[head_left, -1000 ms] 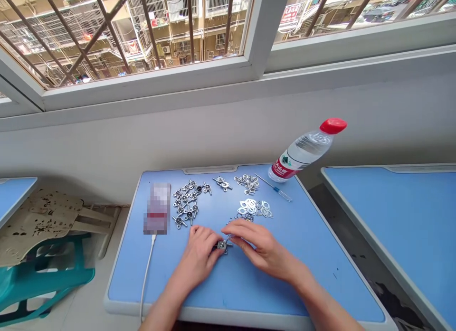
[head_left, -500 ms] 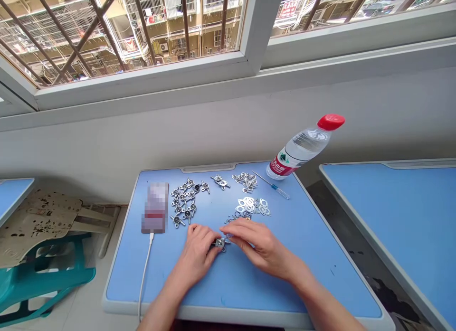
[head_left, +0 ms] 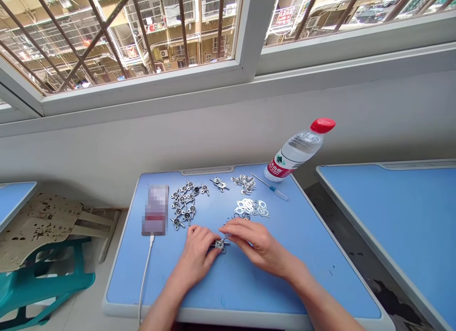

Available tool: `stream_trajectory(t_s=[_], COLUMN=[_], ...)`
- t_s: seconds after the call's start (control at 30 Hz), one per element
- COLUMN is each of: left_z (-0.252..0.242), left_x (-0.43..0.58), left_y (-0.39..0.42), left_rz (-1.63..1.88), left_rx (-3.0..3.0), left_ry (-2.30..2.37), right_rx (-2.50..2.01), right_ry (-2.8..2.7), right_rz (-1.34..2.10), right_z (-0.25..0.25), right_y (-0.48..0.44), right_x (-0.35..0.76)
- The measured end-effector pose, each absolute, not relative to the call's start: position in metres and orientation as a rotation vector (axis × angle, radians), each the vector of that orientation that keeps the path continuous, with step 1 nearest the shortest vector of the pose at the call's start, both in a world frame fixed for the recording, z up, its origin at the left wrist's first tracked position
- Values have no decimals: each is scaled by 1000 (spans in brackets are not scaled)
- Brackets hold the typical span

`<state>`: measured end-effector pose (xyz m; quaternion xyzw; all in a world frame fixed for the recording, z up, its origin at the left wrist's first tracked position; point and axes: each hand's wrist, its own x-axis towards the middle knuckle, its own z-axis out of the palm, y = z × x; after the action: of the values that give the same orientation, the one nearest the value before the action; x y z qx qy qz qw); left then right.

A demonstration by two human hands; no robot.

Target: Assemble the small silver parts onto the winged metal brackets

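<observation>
Bars (head_left: 183,27) are crossing the window above a pale wall (head_left: 178,131), and a blue desk (head_left: 278,274) is standing below it, between two others. At the left, a green stool (head_left: 21,288) and a spotted cream chair (head_left: 39,226) are occupying the floor. A red-capped bottle (head_left: 292,153) is standing at the far right corner, with a thin blue-banded tool (head_left: 272,188) lying just beside it. Hooked metal pieces (head_left: 244,181), flat plates (head_left: 245,205) and a loose cluster of metal fittings (head_left: 187,216) are lying across the far half.

Near the middle, the left hand (head_left: 199,248) is gripping one metal part (head_left: 220,244) narrowly between thumb and fingers, keeping it low over the surface. The right hand (head_left: 256,241) is reaching over that part's right side, its fingertips drawn close together; whether they are pinching something small there, one cannot tell.

The left fingers are covering part of the piece, and the right hand is partly hiding some small rings (head_left: 245,217). Pixelation is masking a flat object (head_left: 156,210) with a white cable (head_left: 144,278), which is running out past the near edge. Both forearms are leaving the view at the bottom.
</observation>
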<state>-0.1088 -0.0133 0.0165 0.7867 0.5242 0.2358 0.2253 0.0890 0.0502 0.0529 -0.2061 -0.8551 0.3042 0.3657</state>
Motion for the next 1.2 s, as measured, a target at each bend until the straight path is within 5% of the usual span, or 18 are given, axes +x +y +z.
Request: stream_trajectory(t_s=[1.2], left_z=[9], left_x=[-108], left_y=[-14], left_rz=[675], left_rx=[2218], left_ry=[1441], right_rx=[-673], right_ry=[-2130], right_rz=[588], right_z=[47], right_y=[45], right_x=[77])
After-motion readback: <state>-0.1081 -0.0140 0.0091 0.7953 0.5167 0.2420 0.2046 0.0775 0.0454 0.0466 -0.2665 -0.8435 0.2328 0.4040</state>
